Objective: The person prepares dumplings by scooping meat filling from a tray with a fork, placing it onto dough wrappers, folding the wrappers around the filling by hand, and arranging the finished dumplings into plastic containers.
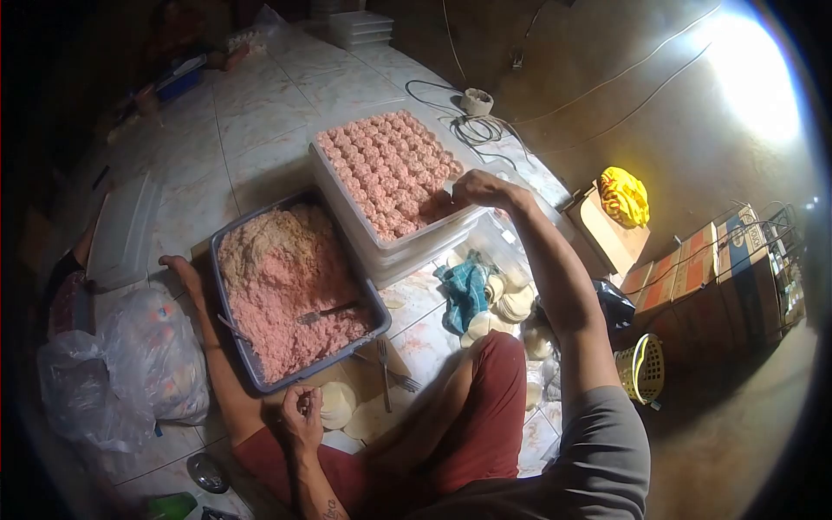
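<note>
My right hand (477,189) reaches over the right edge of a stacked plastic container (381,270), its fingers closed on something I cannot make out. Rows of pink filled pieces (386,169) cover the container's top. Nearer my body, my left hand (302,414) has its fingers curled together beside round pale wrappers (338,405); what it holds, if anything, is too small to name. A dark tub (379,325) of pink and beige filling (282,286) lies left of the container, with a fork (328,313) resting in it. More forks (386,373) lie by the tub's near corner.
Plastic bags (152,360) and a clear lid (126,232) are at the left. A teal cloth (465,293) lies near more wrappers (513,301). At the right are cardboard boxes (693,264) and a yellow basket (643,368). Another person (178,35) sits at the far left.
</note>
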Demonstrator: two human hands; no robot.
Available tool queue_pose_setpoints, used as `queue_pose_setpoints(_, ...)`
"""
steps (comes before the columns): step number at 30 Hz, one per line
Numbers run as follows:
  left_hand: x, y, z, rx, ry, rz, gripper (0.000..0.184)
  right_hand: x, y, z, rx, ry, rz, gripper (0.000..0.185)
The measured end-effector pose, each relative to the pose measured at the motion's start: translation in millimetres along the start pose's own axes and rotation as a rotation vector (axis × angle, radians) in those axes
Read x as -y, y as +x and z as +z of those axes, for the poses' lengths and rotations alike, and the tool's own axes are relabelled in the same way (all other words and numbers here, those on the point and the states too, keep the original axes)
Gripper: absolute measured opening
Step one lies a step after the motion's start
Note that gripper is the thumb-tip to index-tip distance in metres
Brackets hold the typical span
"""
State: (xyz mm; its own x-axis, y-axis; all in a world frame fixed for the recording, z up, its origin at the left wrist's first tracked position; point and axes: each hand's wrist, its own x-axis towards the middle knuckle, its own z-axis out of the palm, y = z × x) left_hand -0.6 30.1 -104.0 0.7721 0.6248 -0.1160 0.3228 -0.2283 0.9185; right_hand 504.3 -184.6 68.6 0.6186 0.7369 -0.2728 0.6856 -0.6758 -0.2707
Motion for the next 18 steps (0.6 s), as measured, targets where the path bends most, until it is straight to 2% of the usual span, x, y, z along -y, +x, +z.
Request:
queue_pose_setpoints(2,0,-1,1,0.007,0.02,-0.003,0.016,-16,3,9,-0.061,0.063,-0.194,0.032)
queue_pose_setpoints(6,7,1,6,0.003,0.041,0.031,0.016,-19,5,5,-0.036,-0.009,-0.125,0.03)
queue_pose_setpoints(8,7,1,9,0.003,0.048,0.002,0.015,-51,22,22,-0.246,-0.025,-0.487,0.03)
queue_pose_setpoints(9,8,-1,7,-0.003,0.059,-0.034,0.014,7,-13,0,-0.214,-0.102,-0.051,0.028)
queue_pose_setpoints(10,7,-3,9,-0.05,0.017,0.037,0.018,23,-16,10,-0.487,-0.032,-0.042,0.024)
queue_pose_setpoints(11,7,-5,12,-0.105,-0.017,0.104,0.021,52,-30,12,-0.711,0.118,-0.217,0.024)
queue_pose_setpoints(12,14,-8,17,-0.122,-0.038,0.065,0.021,97,-50,3,-0.656,0.267,-0.241,0.018)
queue_pose_setpoints(13,20,-9,21,-0.137,-0.068,0.036,0.02,123,-58,5,-0.638,0.177,-0.32,0.013)
queue_pose_setpoints(15,21,-12,20,-0.04,0.194,0.004,0.019,166,-64,36,-0.416,0.165,-0.331,0.014)
queue_pose_setpoints(16,13,-16,20,-0.057,0.189,-0.006,0.019,183,-64,55,-0.337,0.108,-0.41,0.017)
queue_pose_setpoints(18,-7,-24,19,-0.049,0.511,0.201,0.031,186,-32,125,-0.27,-0.042,-0.539,0.02)
